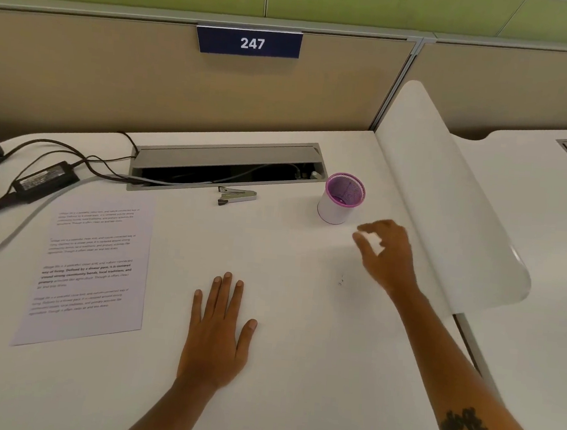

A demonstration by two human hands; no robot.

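My left hand (217,332) lies flat on the white desk (279,368), palm down with fingers straight. My right hand (386,254) hovers above the desk, just right of and below a purple mesh cup (340,201) with a white lower wall. Its fingers are loosely curled and I see nothing in them. A small metal stapler (237,196) lies in front of the cable slot. At the left of the desk lies a printed sheet of paper (90,266) with several paragraphs of text.
An open grey cable slot (224,166) runs along the back of the desk. A black power adapter (45,178) and cables (84,159) lie at the far left. A white curved divider (447,208) bounds the right side. A "247" sign (249,42) hangs on the beige partition.
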